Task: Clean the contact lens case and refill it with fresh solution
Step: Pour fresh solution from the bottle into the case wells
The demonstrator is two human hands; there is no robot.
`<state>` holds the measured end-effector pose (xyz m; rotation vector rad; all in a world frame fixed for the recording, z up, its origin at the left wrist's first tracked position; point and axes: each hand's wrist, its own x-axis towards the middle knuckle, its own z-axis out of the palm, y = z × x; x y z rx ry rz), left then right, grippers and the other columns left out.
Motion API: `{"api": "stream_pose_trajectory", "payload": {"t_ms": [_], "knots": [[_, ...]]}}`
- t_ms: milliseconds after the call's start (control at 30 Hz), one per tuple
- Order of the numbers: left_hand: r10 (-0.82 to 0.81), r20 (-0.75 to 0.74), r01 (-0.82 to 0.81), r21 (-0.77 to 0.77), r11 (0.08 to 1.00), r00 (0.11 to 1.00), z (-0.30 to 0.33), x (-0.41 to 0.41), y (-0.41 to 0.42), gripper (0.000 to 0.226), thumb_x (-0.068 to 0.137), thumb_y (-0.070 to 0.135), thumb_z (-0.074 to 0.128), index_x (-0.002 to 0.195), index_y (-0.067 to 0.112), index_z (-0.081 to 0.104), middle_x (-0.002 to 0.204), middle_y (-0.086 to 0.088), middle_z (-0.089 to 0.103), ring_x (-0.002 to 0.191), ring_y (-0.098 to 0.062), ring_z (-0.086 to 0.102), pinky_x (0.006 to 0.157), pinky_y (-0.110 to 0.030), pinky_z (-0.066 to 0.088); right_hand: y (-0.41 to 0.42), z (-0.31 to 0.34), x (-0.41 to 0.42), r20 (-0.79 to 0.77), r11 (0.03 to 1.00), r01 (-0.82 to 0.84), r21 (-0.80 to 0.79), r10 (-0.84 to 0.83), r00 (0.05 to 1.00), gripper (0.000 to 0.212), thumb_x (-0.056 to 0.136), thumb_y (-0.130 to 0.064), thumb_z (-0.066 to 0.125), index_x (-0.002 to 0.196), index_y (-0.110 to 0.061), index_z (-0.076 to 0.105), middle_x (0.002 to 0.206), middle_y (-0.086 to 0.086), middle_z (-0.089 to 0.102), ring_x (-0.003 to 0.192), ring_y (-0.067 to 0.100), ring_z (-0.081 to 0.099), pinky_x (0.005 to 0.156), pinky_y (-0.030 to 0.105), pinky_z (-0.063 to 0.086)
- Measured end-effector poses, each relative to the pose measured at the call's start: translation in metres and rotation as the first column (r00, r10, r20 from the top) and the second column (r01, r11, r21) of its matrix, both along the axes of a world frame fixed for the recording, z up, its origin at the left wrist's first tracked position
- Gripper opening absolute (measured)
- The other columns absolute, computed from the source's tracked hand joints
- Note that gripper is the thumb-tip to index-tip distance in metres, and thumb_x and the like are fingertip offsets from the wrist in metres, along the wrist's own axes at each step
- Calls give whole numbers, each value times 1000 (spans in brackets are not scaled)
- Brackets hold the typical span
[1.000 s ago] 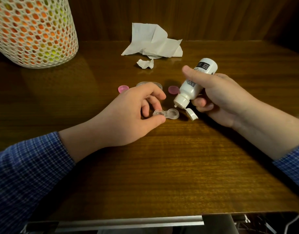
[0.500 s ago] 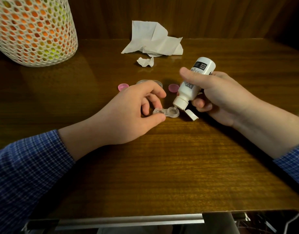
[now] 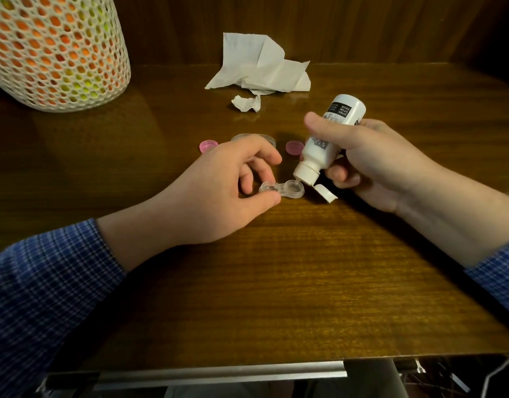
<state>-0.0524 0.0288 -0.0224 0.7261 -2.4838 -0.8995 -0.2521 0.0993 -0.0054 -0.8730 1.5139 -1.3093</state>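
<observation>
Two fingers (image 3: pixel 272 198) pinch lens case (image 3: pixel 282 190) (left well).

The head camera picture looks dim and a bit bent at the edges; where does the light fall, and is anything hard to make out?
Head view: warm, dim light; glare streaks the wooden table beside the mesh basket; dark shadow under the right hand; corners darken and bow from the wide lens; the clear lens case shows only faintly.
</observation>
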Motion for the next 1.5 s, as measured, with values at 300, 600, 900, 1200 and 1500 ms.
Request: {"api": "stream_pose_trajectory", "payload": {"t_ms": [300,600,900,1200,1500], "knots": [[-1,5,1,1,1000,1000,0,0,0,44,86,21,79,126,21,61,96,11,68,72,-6,60,60,-12,48,-2,-2,-2,4,1000,-3,-5,3,1000,28,91,-37,73,96,-12,61,91,9,78,42,7,42,34,14,27],[0,5,0,6,1000,1000,0,0,-1,45,86,22,79,126,22,61,97,11,68,72,-8,61,61,-13,48,-2,-3,-2,-2,1000,-5,-10,5,1000,27,92,-37,72,94,-12,61,111,19,77,40,7,42,33,15,27],[-8,-1,8,-1,1000,1000,-1,1,-2,45,85,23,78,126,21,61,98,11,68,72,-8,61,61,-13,48,0,0,-1,-1,1000,-3,-4,3,1000,29,92,-38,72,96,-13,60,81,4,77,42,6,42,34,14,27],[-6,-5,6,-4,1000,1000,-2,0,-2,45,85,22,79,126,22,61,97,12,68,72,-6,60,61,-13,49,0,1,1,11,1000,0,-1,0,1000,28,93,-37,72,97,-13,58,69,-2,74,43,6,42,35,13,27],[-6,7,6,-21,1000,1000,-1,0,-3,46,85,23,79,127,21,60,98,11,68,73,-9,61,62,-14,49,0,0,0,27,1000,-7,-10,7,1000,31,91,-39,73,98,-13,59,70,-2,74,42,4,43,33,12,29]]}}
